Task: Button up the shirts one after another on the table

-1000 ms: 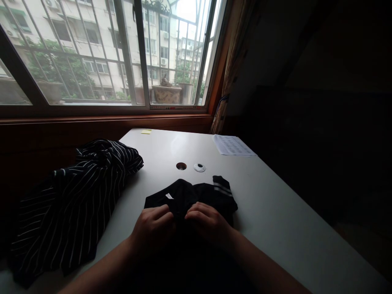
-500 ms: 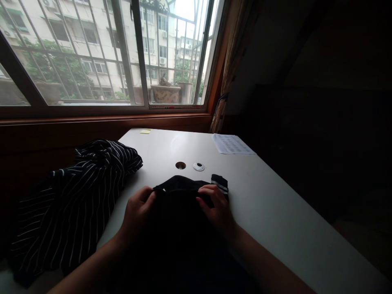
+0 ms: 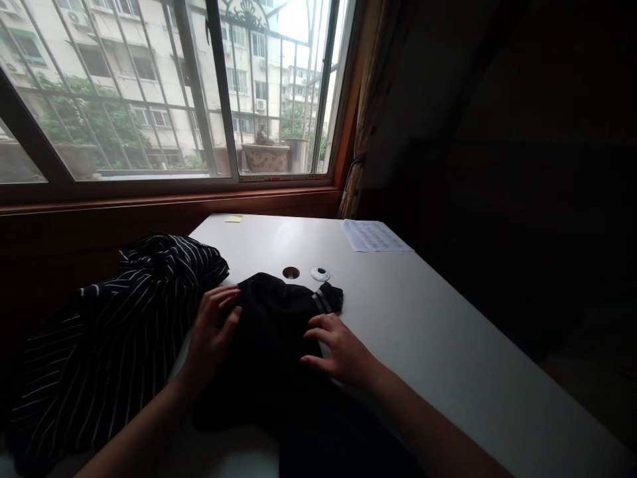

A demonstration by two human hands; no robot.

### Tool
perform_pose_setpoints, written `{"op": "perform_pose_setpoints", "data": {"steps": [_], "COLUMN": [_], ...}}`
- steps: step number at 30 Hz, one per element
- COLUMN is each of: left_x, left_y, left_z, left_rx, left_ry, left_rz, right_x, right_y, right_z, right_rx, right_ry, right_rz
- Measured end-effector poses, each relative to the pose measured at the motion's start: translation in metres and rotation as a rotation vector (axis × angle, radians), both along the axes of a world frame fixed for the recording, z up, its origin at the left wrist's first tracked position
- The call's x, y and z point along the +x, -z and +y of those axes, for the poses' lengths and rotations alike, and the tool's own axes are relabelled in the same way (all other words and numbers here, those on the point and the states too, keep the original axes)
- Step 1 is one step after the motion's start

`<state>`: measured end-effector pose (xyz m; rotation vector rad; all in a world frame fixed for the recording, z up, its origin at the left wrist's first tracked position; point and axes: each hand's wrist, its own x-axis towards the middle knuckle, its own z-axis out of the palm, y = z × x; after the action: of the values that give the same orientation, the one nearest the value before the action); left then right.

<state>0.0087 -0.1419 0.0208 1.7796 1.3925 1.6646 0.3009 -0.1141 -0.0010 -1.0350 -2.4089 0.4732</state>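
A black garment (image 3: pixel 269 332) lies loosely bunched on the white table in front of me. At its far right corner a cuff (image 3: pixel 326 299) with pale stripes sticks out. Beside the garment's left edge is my left hand (image 3: pixel 212 328), thumb and fingers apart; whether it touches the cloth I cannot tell. On the opposite side my right hand (image 3: pixel 338 345) hovers at the edge, its fingers spread and holding nothing. The garment's near part merges into deep shadow.
A black-and-white striped cloth (image 3: pixel 124 338) is heaped along the left of the table (image 3: pixel 423 332). Further back are a round hole (image 3: pixel 291 273), its white cover (image 3: pixel 321 274), printed sheets (image 3: pixel 375 236) and a yellow sticky note (image 3: pixel 233 218). A barred window (image 3: pixel 164 99) stands behind.
Both hands have let go of the black garment's upper edge, which they were pinching. The garment has sunk onto the table, and its striped cuff has shifted left.
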Motion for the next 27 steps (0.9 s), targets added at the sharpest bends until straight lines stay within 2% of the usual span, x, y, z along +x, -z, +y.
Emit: {"op": "perform_pose_setpoints", "data": {"steps": [2,4,7,12,15,20,23,27], "left_x": [0.008,0.017,0.025,0.022,0.017,0.014,0.017,0.020], "left_y": [0.005,0.013,0.023,0.029,0.029,0.028,0.024,0.020], "left_z": [-0.006,-0.009,-0.010,-0.004,-0.001,-0.001,-0.002,-0.005], "left_rx": [0.073,0.082,0.030,-0.027,-0.045,-0.075,-0.118,-0.147], "left_ry": [0.118,0.251,0.358,0.366,0.380,0.420,0.387,0.350], "left_rz": [0.362,0.646,0.885,0.932,0.922,0.955,0.988,1.040], "right_x": [0.000,0.000,-0.005,-0.015,-0.013,0.002,0.004,0.001], "right_y": [0.001,0.003,0.005,0.001,-0.003,-0.007,-0.007,-0.006], "right_z": [0.000,0.001,-0.001,-0.007,-0.006,0.001,0.001,-0.003], "right_rx": [-0.008,-0.008,-0.009,-0.007,-0.052,-0.324,-0.484,-0.575], "right_ry": [-0.031,-0.074,-0.112,-0.110,-0.041,0.126,0.099,0.046], "right_rz": [0.005,0.018,0.063,0.166,0.310,0.706,0.873,0.926]}}
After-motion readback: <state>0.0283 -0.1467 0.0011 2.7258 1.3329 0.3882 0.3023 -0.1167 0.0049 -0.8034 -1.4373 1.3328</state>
